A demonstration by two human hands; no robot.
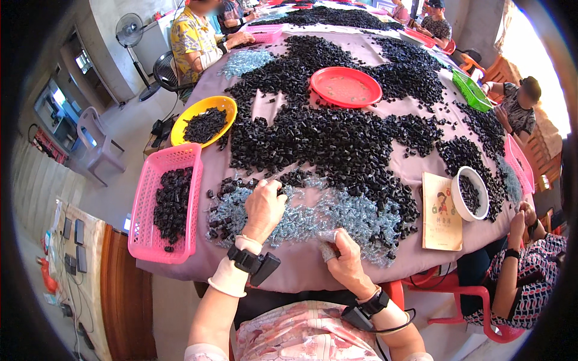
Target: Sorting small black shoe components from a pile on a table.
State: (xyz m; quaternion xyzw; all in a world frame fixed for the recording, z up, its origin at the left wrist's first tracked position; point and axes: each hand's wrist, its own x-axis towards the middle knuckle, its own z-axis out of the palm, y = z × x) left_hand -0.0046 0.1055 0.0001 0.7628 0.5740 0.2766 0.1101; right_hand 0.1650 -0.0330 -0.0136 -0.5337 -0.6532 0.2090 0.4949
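My left hand (264, 209) reaches over the near edge of a heap of small black plastic pieces (313, 141). Its fingers are curled together, with dark pieces right at the fingertips; what they pinch, if anything, is hidden. Below and beside it spreads a layer of small clear bluish pieces (361, 219). My right hand (349, 262) is held near the table's front edge, closed with the thumb up. Something greyish and pale shows at its fingers, too unclear to name. Both wrists wear black straps with small devices.
To the left stand a pink basket (194, 231) of black pieces and a yellow bowl (176, 133). A red tray (346, 101) lies mid-heap. At right are a booklet (436, 234), a white bowl (454, 195) and a green basket (463, 90). Several people sit around the cloth-covered table.
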